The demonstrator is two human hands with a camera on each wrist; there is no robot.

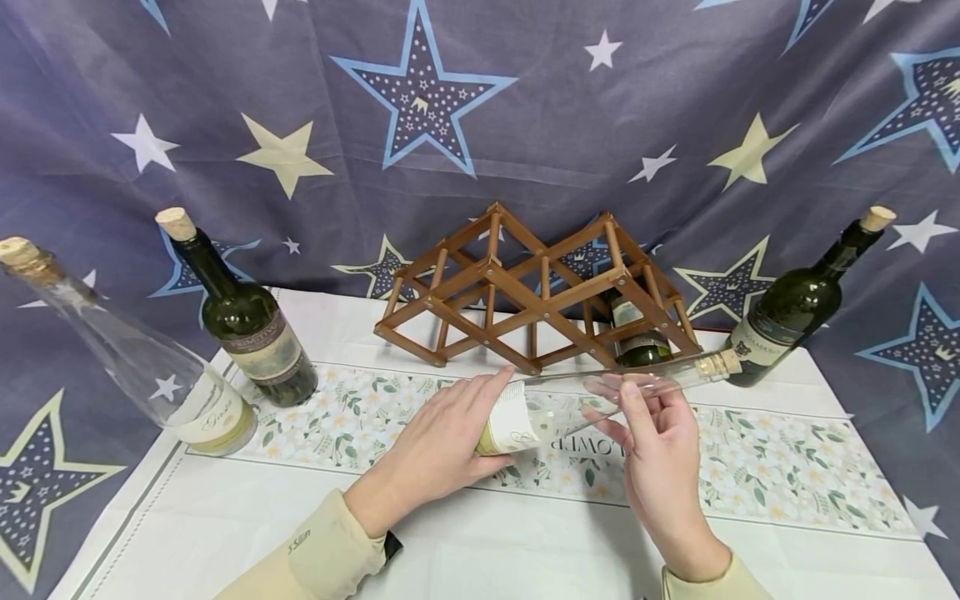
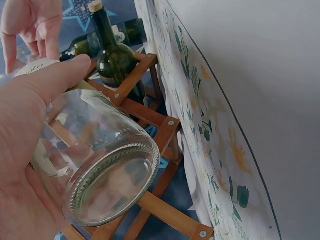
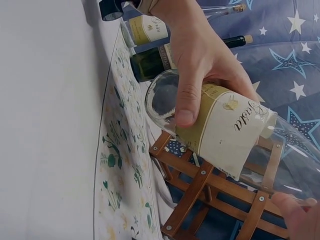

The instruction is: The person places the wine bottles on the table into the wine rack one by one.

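Observation:
A clear glass wine bottle [image 1: 555, 417] with a cream and yellow label and a cork lies tilted in the air before the wooden rack, its corked end to the right. Around its lower body my left hand [image 1: 450, 429] curls, thumb across the label [image 3: 227, 125]; the round glass base [image 2: 117, 185] faces the left wrist camera. My right hand [image 1: 663, 467] holds the tapering neck between thumb and fingers, short of the cork [image 1: 717, 364]. Part of its grip is hidden behind the glass. The brown wooden lattice rack [image 1: 491, 271] stands just behind both hands.
A dark green corked bottle [image 1: 637, 337] lies in the rack's right side. Another green bottle [image 1: 787, 304] stands far right. At left stand a dark bottle [image 1: 258, 333] and a clear one [image 1: 161, 375]. A flowered runner [image 1: 787, 467] crosses the white tablecloth; a starry curtain [image 1: 540, 125] hangs behind.

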